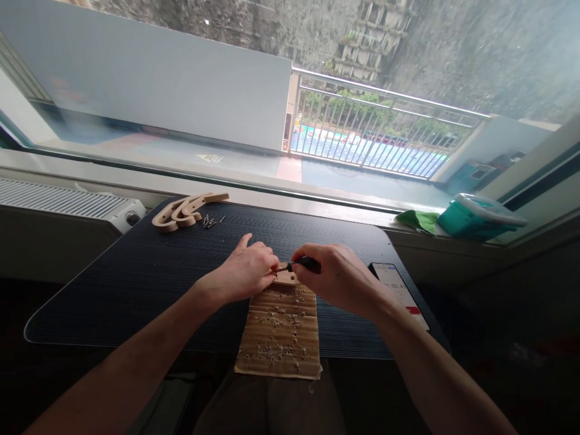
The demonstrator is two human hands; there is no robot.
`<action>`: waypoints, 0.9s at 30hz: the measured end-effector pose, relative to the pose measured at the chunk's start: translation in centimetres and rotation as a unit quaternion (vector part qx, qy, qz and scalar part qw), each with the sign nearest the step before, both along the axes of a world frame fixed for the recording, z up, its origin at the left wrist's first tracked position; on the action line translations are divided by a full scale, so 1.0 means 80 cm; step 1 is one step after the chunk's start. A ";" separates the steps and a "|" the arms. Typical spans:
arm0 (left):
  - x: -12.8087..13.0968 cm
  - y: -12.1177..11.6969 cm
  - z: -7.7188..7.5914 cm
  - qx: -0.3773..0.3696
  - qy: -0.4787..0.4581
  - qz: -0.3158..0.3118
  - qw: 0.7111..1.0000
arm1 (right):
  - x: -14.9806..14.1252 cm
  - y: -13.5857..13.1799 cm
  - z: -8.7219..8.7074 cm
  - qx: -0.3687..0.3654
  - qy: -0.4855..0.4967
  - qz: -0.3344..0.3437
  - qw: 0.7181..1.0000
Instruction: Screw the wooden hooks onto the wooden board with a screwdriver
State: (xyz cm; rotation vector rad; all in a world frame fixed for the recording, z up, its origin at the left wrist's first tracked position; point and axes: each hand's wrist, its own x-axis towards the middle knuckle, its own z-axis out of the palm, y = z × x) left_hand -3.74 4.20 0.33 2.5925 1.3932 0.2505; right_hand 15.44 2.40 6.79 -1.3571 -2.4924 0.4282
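My right hand [333,272] is closed round the black handle of a screwdriver [309,263]. Its metal shaft points left, toward the fingertips of my left hand [249,269]. Under the tool lies a pale wooden piece [286,279] with a round hole, at the far end of a pitted cardboard sheet [281,332]. My left hand is closed over the left end of this wood, one finger raised. A small screw seems to be at the shaft's tip, but fingers partly hide it.
Curved wooden pieces [183,211] and several loose screws [211,222] lie at the back left of the black table [136,290]. A phone [401,295] rests on the right side. On the windowsill are a green cloth [417,220] and a teal box [475,217]. A radiator [67,202] stands left.
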 end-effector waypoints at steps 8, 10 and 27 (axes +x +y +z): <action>0.001 -0.001 -0.001 0.004 0.004 0.006 1.000 | -0.001 0.008 -0.002 0.024 -0.033 0.022 0.999; 0.001 -0.001 -0.002 0.008 0.008 0.006 1.000 | -0.003 0.011 0.002 0.034 -0.052 0.034 0.997; 0.002 0.004 -0.002 -0.027 -0.028 0.010 0.999 | -0.048 0.043 0.040 0.019 -0.199 0.167 0.965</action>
